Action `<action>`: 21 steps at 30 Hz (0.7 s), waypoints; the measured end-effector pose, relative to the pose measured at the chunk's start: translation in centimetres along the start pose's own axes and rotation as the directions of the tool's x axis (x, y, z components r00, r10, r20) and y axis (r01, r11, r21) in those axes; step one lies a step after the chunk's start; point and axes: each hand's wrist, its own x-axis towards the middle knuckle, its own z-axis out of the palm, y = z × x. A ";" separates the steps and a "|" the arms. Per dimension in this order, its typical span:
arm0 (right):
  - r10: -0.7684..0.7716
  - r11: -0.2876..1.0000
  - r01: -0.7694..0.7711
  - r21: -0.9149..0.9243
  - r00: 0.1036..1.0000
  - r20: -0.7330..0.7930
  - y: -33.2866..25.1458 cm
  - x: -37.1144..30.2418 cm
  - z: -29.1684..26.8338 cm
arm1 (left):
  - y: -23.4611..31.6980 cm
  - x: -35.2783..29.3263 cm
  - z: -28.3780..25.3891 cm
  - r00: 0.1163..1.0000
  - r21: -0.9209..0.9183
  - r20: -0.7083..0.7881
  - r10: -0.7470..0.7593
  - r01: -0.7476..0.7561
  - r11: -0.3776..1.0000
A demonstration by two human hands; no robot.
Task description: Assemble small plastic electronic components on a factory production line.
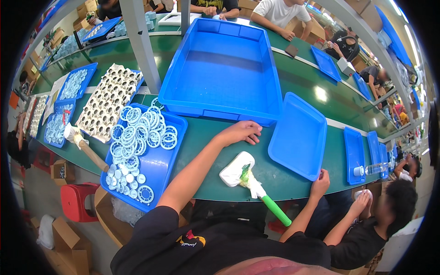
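My left hand (pixel 240 133) rests on the green table in front of the large blue bin (pixel 220 113). Its fingers are loosely bent and slightly apart, with nothing in them. At the near right corner of a shallow blue tray (pixel 299 137), my right hand (pixel 321 184) has its fingers closed at the rim. Between my arms lies a mallet (pixel 273 208) with a green handle and a white, cloth-wrapped head. Left of my left forearm, another blue tray (pixel 158 169) holds light blue plastic rings (pixel 133 133) and small round caps (pixel 120 179).
A second wrapped mallet (pixel 94 156) with a wooden handle lies at the left. Beyond it are an egg-carton tray (pixel 110 101) and trays of small blue parts (pixel 74 83). A grey post (pixel 140 41) rises beside the bin. A co-worker (pixel 366 220) sits close at right.
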 end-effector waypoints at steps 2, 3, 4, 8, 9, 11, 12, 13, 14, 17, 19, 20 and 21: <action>0.002 1.000 -0.002 0.000 1.000 -0.002 0.0 0.0 0.0 | 0.0 0.0 0.0 1.000 0.002 0.000 0.002 -0.002 1.000; 0.000 1.000 0.000 -0.003 1.000 -0.002 0.0 0.0 0.0 | 0.0 0.0 0.0 1.000 0.003 -0.002 0.000 0.000 1.000; -0.001 1.000 0.001 -0.005 1.000 -0.001 0.1 0.0 0.0 | 0.0 0.0 0.0 1.000 0.005 -0.003 -0.002 0.002 1.000; -0.010 1.000 0.010 0.000 1.000 -0.004 0.0 0.0 0.0 | 0.0 0.0 0.0 1.000 0.004 -0.001 -0.003 0.003 1.000; -0.010 1.000 0.010 0.002 1.000 -0.005 0.0 0.0 0.0 | 0.0 0.0 0.0 1.000 0.007 -0.001 0.000 0.000 1.000; -0.010 1.000 0.010 0.004 1.000 -0.007 0.1 0.0 0.0 | 0.0 0.0 0.0 1.000 0.008 0.000 0.002 -0.002 1.000; -0.010 1.000 0.010 0.003 1.000 -0.009 0.1 0.0 0.0 | 0.0 0.0 0.0 1.000 0.007 -0.001 0.001 -0.001 1.000; -0.010 1.000 0.010 0.003 1.000 -0.010 0.1 0.0 0.0 | 0.0 0.0 0.0 1.000 0.006 -0.001 0.000 0.000 1.000; -0.011 1.000 0.011 0.004 1.000 -0.009 0.1 0.0 0.1 | -0.1 0.0 0.0 1.000 0.006 -0.003 0.001 -0.001 1.000; -0.006 1.000 0.006 0.005 1.000 -0.009 0.1 0.1 0.0 | 0.0 0.1 0.0 1.000 0.003 -0.002 -0.002 0.002 1.000; 0.000 1.000 0.000 0.012 1.000 -0.010 0.1 0.1 0.1 | -0.1 0.2 0.0 1.000 0.004 -0.001 0.001 -0.001 1.000; -0.001 1.000 0.001 0.013 1.000 -0.011 0.1 0.1 0.1 | -0.1 0.2 0.0 1.000 0.004 -0.001 0.001 -0.001 1.000; 0.004 1.000 -0.004 0.015 1.000 -0.014 0.1 0.1 0.1 | -0.1 0.1 0.0 1.000 0.004 -0.001 0.004 -0.004 1.000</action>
